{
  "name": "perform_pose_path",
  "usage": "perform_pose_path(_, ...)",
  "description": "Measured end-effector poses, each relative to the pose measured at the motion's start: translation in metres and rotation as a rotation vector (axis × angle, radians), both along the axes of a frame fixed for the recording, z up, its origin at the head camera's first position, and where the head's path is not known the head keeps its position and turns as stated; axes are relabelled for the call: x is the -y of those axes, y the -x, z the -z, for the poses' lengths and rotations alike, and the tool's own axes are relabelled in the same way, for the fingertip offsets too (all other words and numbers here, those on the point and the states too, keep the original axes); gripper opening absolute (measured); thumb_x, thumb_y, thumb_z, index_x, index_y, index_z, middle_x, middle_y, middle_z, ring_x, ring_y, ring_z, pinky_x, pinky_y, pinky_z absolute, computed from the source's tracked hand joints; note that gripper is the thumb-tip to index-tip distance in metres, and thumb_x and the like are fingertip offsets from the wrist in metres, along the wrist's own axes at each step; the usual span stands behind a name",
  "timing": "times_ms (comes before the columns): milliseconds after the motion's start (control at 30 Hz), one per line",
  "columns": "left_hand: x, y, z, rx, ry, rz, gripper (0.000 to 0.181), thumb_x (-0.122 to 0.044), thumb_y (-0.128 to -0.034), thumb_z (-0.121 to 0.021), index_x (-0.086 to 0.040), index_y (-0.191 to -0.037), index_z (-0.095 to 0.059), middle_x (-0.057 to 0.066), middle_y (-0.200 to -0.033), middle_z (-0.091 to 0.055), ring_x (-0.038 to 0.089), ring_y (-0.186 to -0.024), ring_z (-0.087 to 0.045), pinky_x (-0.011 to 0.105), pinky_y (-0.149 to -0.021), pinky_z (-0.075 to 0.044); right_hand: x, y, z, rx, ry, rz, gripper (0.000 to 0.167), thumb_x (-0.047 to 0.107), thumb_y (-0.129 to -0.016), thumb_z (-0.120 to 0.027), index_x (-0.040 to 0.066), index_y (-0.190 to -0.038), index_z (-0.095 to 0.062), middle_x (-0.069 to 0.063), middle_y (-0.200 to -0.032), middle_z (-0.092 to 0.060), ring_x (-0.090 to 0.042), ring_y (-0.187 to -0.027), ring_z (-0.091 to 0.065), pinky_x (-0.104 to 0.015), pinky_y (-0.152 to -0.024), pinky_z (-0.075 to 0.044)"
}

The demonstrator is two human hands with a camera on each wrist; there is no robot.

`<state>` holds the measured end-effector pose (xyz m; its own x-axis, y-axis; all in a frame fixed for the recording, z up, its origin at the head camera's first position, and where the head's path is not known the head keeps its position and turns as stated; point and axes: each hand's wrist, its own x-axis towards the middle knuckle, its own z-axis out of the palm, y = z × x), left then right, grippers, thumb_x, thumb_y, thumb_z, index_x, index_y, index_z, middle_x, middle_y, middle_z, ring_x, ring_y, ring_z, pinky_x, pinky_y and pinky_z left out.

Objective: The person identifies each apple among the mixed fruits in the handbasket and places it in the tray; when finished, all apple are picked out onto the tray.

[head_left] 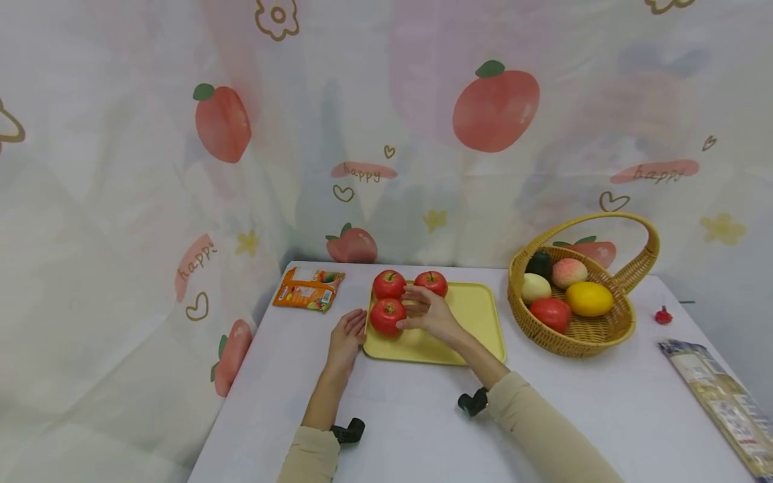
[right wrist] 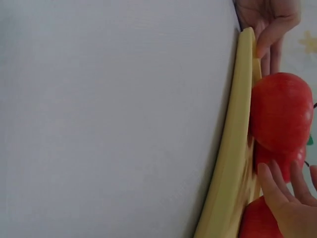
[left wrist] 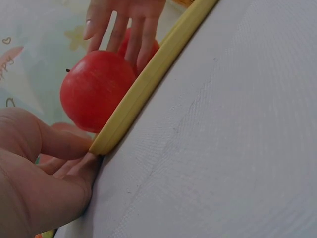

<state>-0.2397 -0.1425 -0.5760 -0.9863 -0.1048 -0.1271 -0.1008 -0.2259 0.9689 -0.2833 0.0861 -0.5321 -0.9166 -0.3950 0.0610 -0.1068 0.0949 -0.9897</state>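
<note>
A yellow tray (head_left: 477, 329) lies on the white table with three red apples on it. The front apple (head_left: 386, 318) and a back apple (head_left: 389, 285) are at its left side, and another apple (head_left: 431, 282) is at the back middle. At the tray's left edge my left hand (head_left: 347, 337) pinches the rim, its thumb (left wrist: 72, 145) on top in the left wrist view. My right hand (head_left: 431, 315) hovers over the tray beside the front apple, fingers spread and loosely bent. Whether its fingertips touch an apple, I cannot tell.
To the right stands a wicker basket (head_left: 574, 347) with several fruits in it. An orange snack packet (head_left: 308, 288) lies at the back left. A small red item (head_left: 663, 315) and a long flat package (head_left: 718, 396) are on the far right. A printed curtain (head_left: 423, 221) hangs behind.
</note>
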Motion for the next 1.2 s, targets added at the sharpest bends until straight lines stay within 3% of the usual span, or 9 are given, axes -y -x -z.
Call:
perform_pose_path(267,0.001,0.000,0.000,0.012,0.001,0.001,0.066,0.027,-0.0881,-0.045,0.005,-0.151,-0.045,0.026,-0.154,-0.049,0.038,-0.146,-0.046,0.044,-0.121,-0.039,-0.014,0.000,-0.017,-0.062,-0.060,0.001,0.076,0.003,-0.085,-0.084,0.001,-0.152,-0.048,-0.028,-0.147,-0.054,-0.047,-0.131,-0.058,-0.040,-0.101,-0.058)
perform_pose_path(600,0.002,-0.001,-0.001,0.022,0.019,0.004,0.064,0.025,-0.0912,-0.046,0.004,-0.152,-0.044,0.025,-0.156,-0.048,0.036,-0.147,-0.044,0.044,-0.122,-0.038,-0.032,-0.004,-0.037,-0.036,-0.065,0.008,0.069,0.007,-0.087,-0.085,-0.004,-0.146,-0.052,-0.026,-0.148,-0.055,-0.050,-0.131,-0.056,-0.033,-0.103,-0.057)
perform_pose_path(1200,0.001,0.000,-0.003,0.057,0.007,-0.006,0.065,0.026,-0.0903,-0.048,0.002,-0.151,-0.046,0.023,-0.154,-0.050,0.034,-0.145,-0.047,0.042,-0.120,-0.040,-0.069,-0.012,-0.063,-0.024,-0.100,0.088,0.052,0.025,-0.096,-0.076,0.003,-0.141,-0.061,-0.021,-0.144,-0.059,-0.031,-0.119,-0.068,-0.030,-0.095,-0.060)
